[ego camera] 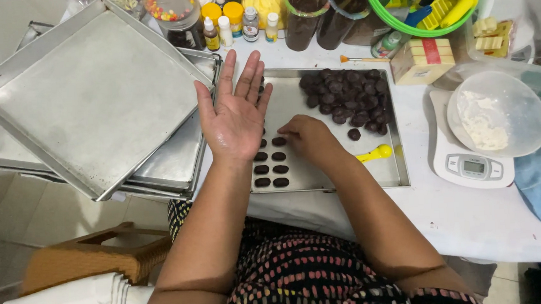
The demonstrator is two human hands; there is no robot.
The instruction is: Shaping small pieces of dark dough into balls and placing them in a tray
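Nearest me, at six o'clock, I see the patterned dress (303, 281) and both forearms reaching up over the white table (475, 221). My left hand (235, 113) hovers palm up at about eleven o'clock over the baking tray (372, 174), fingers (250, 78) spread flat and wide, holding nothing; the palm looks shiny. My right hand (307, 137) rests knuckles up on the tray, just right of the left wrist, its fingers curled down at a dark oval piece (278, 141); I think they pinch it, but the fingertips are hidden, so I cannot tell for sure. Below that hand, two short columns of shaped ovals (271, 169) lie in neat pairs on the tray floor. A yellow spoon handle (376, 153) pokes out at the right wrist's three o'clock. Farther up the tray, at one o'clock, sits a heap of dark dough balls (350, 97), with one stray ball (354, 134) just below it. Left of the tray, at nine o'clock, a stack of empty metal trays (92, 100) lies tilted. At three o'clock a white kitchen scale (472, 168) carries a clear bowl (500, 113) with white powder. Along the far edge stand small bottles (231, 26) and dark jars (305, 15).
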